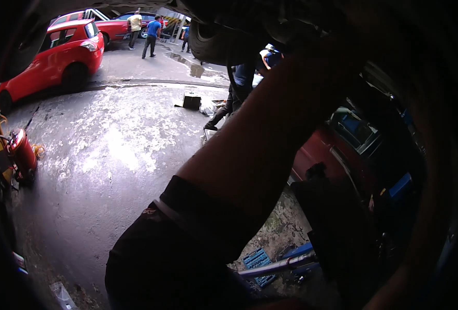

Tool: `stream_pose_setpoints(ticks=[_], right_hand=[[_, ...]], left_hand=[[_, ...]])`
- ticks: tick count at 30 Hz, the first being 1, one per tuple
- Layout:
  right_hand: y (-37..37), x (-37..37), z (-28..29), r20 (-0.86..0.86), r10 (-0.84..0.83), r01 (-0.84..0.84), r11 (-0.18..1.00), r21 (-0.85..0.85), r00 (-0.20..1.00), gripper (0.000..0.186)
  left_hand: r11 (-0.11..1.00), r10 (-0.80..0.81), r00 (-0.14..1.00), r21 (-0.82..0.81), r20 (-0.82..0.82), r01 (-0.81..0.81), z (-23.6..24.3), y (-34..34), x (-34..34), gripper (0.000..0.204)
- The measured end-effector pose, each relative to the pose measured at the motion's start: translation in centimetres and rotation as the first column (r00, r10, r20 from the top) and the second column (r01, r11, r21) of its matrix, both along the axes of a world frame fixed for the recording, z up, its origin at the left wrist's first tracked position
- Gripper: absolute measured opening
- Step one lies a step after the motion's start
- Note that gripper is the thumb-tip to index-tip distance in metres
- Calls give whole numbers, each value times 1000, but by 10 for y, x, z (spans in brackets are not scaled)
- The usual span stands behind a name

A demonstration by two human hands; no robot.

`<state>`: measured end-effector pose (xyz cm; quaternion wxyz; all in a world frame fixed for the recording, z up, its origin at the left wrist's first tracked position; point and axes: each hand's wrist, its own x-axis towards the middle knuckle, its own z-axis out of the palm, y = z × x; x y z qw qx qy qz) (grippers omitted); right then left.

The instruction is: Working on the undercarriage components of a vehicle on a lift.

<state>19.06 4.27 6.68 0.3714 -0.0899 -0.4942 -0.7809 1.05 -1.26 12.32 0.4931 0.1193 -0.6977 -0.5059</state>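
Note:
A raised vehicle's dark underside [270, 20] hangs overhead, with a tyre [213, 45] at its near edge. My left arm [249, 139], in a short dark sleeve, reaches up across the middle toward that underside. Deep shadow at the upper right swallows my left hand, so its fingers and anything in them are hidden. Along the right edge runs a dim curve that looks like my right forearm [394, 289]. Its hand is also lost in the dark under the vehicle.
At left stand a red cylindrical tank [22, 150] and a parked red car [66, 57]. A blue tool case [260, 262] and a silver bar [280, 264] lie below. A person [242, 82] works beyond my arm; others [150, 36] stand farther off. Another red vehicle [322, 155] is at right.

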Motion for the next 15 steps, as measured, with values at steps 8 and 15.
stream_pose_setpoints(ticks=[8,15], right_hand=[[-47,-26,-23,-20,403,-377,838,-394,915,39],[-38,-21,-18,8,420,-384,837,-390,908,37]], left_hand=[[675,-737,593,-347,-324,651,-38,-71,-15,59],[744,-656,674,-437,-338,505,-24,-54,-26,52]])
